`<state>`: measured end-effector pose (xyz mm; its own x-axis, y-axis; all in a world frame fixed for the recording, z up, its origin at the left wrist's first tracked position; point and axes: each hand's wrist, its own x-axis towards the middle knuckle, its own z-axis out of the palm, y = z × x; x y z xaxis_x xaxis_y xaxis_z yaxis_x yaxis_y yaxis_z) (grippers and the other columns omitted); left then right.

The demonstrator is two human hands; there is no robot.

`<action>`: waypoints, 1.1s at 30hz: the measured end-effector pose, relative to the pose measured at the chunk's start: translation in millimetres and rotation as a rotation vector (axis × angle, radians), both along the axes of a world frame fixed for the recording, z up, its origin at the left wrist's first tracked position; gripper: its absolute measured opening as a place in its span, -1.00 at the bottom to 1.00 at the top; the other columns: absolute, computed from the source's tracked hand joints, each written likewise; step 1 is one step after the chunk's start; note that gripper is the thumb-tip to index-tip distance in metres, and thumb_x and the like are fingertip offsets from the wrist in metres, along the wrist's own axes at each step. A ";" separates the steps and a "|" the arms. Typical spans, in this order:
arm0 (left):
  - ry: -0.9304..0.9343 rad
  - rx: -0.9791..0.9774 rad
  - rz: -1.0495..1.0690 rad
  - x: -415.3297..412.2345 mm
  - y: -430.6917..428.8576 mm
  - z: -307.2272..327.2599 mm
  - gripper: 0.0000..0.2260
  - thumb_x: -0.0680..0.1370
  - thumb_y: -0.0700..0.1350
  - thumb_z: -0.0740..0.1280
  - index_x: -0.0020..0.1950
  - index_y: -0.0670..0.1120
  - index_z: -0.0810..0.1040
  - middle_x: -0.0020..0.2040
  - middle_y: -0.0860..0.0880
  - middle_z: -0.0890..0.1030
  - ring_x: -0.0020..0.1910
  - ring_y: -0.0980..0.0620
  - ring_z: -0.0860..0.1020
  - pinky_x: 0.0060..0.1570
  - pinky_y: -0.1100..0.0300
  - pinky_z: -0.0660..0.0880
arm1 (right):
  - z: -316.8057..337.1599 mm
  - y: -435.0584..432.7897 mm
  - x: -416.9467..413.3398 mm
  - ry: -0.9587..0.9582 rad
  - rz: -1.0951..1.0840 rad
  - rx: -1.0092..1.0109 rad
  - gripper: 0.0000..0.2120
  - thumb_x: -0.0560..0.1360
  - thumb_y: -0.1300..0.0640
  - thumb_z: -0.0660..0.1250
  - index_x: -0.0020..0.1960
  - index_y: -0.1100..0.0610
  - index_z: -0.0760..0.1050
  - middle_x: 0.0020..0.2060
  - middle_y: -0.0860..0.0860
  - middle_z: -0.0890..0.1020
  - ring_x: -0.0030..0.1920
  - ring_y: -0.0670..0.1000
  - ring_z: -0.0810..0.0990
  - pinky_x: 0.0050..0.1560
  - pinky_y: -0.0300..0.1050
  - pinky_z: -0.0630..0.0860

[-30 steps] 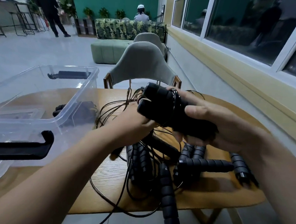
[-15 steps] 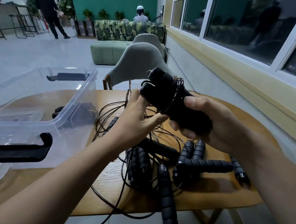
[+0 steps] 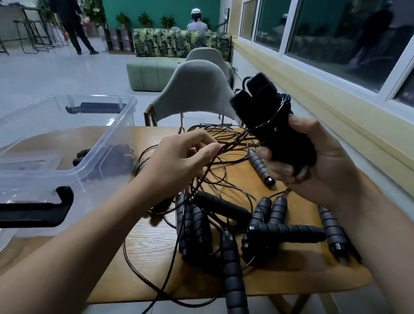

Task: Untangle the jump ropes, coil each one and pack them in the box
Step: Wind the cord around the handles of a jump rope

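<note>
Since the earlier frames the right hand (image 3: 321, 168) has lifted the bundle of handles (image 3: 269, 119) higher and to the right. The left hand (image 3: 181, 157) has come off the bundle and now pinches a strand of cord (image 3: 228, 143) below and left of it.

The clear box (image 3: 58, 116) stands open at the left of the counter (image 3: 147, 250), with black latches (image 3: 23, 211) at its near and far ends. Dark rope parts show through its wall; whether they lie inside or behind it cannot be told.

The right hand's fingers are curled tight round the lower end of the bundle, which has a loop of cord wound about its middle. Loose handles (image 3: 286, 232) and tangled cord lie on the counter beneath both hands.
</note>
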<state>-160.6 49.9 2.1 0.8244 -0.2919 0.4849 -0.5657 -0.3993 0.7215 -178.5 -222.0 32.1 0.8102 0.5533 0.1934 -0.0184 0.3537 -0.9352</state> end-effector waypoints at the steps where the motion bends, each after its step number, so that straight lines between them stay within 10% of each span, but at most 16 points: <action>1: 0.036 0.004 -0.020 -0.3 1.7 0.4 -0.91 0.67 -0.02 0.41 -0.02 0.03 0.66 -0.27 0.07 0.63 -0.32 0.06 0.63 -0.26 0.11 0.54 | 0.6 -2.1 0.5 0.000 0.000 0.006 -0.60 0.71 -0.08 0.11 0.42 0.13 0.43 -0.12 0.18 0.55 -0.40 -0.03 0.39 -0.39 -0.19 0.29; 16: 0.223 0.015 -0.113 -8.9 7.6 19.5 -0.85 0.67 0.08 0.37 0.22 0.14 0.65 0.14 0.06 0.71 0.16 0.10 0.66 0.21 0.08 0.56 | -1.5 -11.3 4.0 0.043 0.168 0.108 -0.57 0.68 -0.12 0.15 0.41 0.11 0.47 -0.14 0.11 0.53 -0.39 -0.07 0.34 -0.37 -0.19 0.25; 23: 0.013 0.252 -0.041 -2.4 21.3 16.1 -0.77 0.48 -0.08 0.59 0.06 0.09 0.64 -0.07 0.10 0.66 -0.04 0.10 0.63 -0.09 0.25 0.54 | 1.2 -14.4 5.6 0.055 0.122 0.156 -0.56 0.68 -0.12 0.11 0.42 0.10 0.45 -0.15 0.09 0.53 -0.39 -0.09 0.44 -0.38 -0.22 0.29; 28: 0.293 -0.272 -0.051 7.6 29.6 20.4 -0.93 0.55 -0.23 0.50 -0.07 -0.08 0.67 -0.32 -0.01 0.58 -0.37 0.10 0.45 -0.36 0.28 0.37 | 4.2 -16.9 4.8 0.001 -0.010 0.081 -0.59 0.69 -0.11 0.08 0.36 0.08 0.50 -0.15 0.12 0.52 -0.41 -0.07 0.40 -0.38 -0.16 0.20; 33: 0.559 -0.834 -0.314 8.8 34.4 28.8 -0.84 0.62 -0.15 0.33 0.19 -0.07 0.60 -0.15 -0.03 0.62 -0.19 0.06 0.57 -0.20 0.25 0.47 | 1.8 -16.1 2.8 -0.082 -0.213 -0.108 -0.54 0.70 -0.06 0.17 0.45 0.21 0.47 -0.10 0.22 0.58 -0.38 0.01 0.43 -0.40 -0.14 0.27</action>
